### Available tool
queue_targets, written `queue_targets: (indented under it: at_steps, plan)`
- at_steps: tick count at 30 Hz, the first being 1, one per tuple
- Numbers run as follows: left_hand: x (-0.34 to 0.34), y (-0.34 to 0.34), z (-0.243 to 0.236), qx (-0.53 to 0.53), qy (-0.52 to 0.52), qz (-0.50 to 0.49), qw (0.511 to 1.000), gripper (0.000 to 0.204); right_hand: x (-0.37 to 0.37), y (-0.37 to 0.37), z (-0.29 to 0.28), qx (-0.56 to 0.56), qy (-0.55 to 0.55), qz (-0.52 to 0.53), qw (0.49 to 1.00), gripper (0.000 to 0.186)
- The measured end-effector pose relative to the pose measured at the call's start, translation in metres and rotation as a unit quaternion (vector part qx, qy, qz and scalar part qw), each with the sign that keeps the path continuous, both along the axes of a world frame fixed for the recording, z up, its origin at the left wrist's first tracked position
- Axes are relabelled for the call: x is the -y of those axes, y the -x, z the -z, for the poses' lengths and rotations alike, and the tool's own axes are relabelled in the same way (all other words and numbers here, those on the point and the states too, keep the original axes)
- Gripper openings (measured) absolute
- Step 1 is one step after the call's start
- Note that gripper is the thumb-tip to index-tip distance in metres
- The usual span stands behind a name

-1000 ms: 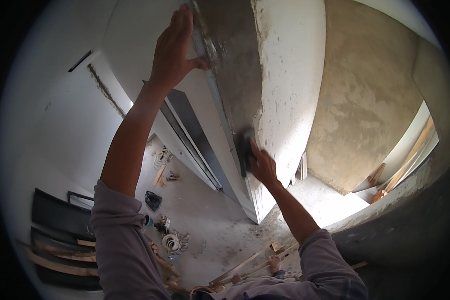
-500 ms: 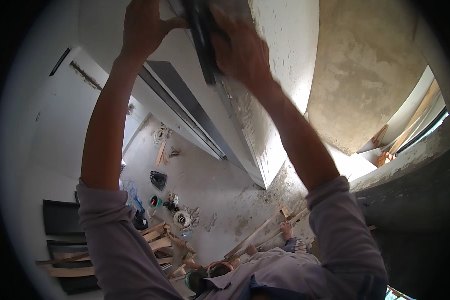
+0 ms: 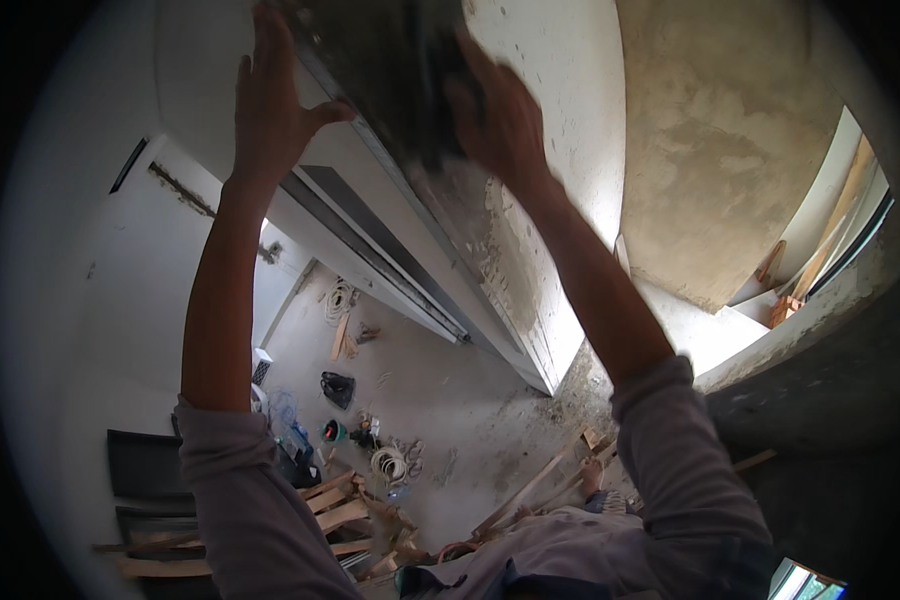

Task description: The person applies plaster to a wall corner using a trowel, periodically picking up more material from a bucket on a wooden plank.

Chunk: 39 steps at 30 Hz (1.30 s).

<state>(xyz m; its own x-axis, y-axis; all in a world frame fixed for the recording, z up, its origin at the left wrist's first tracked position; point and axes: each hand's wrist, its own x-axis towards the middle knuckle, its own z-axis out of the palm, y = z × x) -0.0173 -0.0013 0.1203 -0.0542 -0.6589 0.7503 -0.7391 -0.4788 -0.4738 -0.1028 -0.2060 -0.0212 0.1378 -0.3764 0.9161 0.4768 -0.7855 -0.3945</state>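
Note:
Above me, the narrow end face of a white wall (image 3: pixel 555 310) is patched with grey plaster (image 3: pixel 505 265). My right hand (image 3: pixel 508 125) is closed on a dark plastering trowel (image 3: pixel 438 95), blurred by motion and lying against this face. Along the face's left corner runs a long, thin, straight strip (image 3: pixel 415 190). My left hand (image 3: pixel 270 115) is open against the wall's left side, fingers stretched upward. Its thumb reaches out to the strip; whether it presses on the strip I cannot tell.
Far below, wooden boards (image 3: pixel 340 510), a coiled hose (image 3: pixel 388 464), a small bucket (image 3: pixel 333 431) and a black bag (image 3: pixel 337 389) lie on the floor. A slotted metal track (image 3: pixel 370 250) runs beside the wall. To the right stands a beige plastered wall (image 3: pixel 725 150).
The trowel has turned from edge-on to flatter against the wall end, moving slightly right with my right hand. My left hand has slid a little lower, and the whole view has shifted.

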Motion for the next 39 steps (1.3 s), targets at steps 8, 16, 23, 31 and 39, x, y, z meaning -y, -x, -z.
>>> queue_targets:
  at_steps: [8, 16, 23, 31, 39]
  plan:
    - [0.004, -0.002, 0.014, -0.054, -0.003, -0.004, 0.999, 0.136, -0.015, -0.007, 0.015, -0.113, -0.02, -0.031, 0.993, 0.056]
    - [0.01, 0.01, 0.007, -0.062, 0.004, -0.043, 0.997, 0.13, -0.013, 0.034, 0.302, -0.344, -0.177, -0.082, 0.918, 0.066]
    - [-0.001, -0.004, 0.01, -0.02, -0.047, -0.068, 0.996, 0.133, -0.001, -0.004, 0.008, -0.047, -0.031, -0.095, 0.994, 0.054]
    - [-0.003, -0.005, 0.012, -0.014, -0.044, -0.014, 0.999, 0.134, -0.025, 0.011, 0.122, -0.104, -0.037, -0.129, 0.985, 0.068]
    - [-0.006, 0.016, 0.008, -0.136, 0.019, -0.054, 0.989, 0.139, 0.029, 0.027, 0.092, -0.173, 0.054, -0.061, 0.981, 0.065]
